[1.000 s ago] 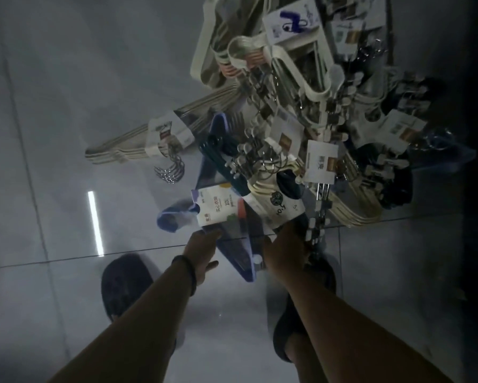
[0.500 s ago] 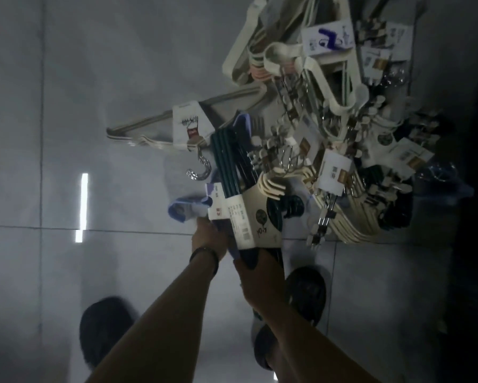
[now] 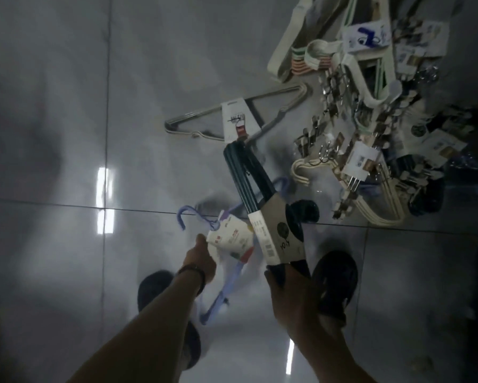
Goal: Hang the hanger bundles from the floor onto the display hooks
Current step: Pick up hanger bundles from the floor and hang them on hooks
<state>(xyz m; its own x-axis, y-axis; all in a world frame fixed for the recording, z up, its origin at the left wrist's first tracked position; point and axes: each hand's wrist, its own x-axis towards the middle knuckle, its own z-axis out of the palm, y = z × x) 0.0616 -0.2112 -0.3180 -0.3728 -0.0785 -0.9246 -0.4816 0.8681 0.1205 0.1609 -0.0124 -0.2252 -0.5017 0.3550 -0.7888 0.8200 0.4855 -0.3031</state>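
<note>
My left hand (image 3: 203,258) grips a light blue hanger bundle (image 3: 226,244) by its white paper label; its hook curls up to the left. My right hand (image 3: 290,291) holds a dark green hanger bundle (image 3: 244,178) wrapped in a tan card sleeve, and the bundle points up and away from me. Both bundles are lifted off the tiled floor (image 3: 94,106). A heap of hanger bundles (image 3: 370,128) lies on the floor at the upper right. A grey metal hanger bundle (image 3: 232,114) with a white tag lies apart, to the left of the heap.
My two dark shoes (image 3: 334,283) stand on the glossy grey tiles below my hands. Ceiling lights reflect as bright strips (image 3: 105,200) on the left. The scene is dim, and the far right edge is in deep shadow. No display hooks are in view.
Both hands closed on a bundle each and lifted them out of the heap toward me. The view shifted, so the heap now sits further to the upper right.
</note>
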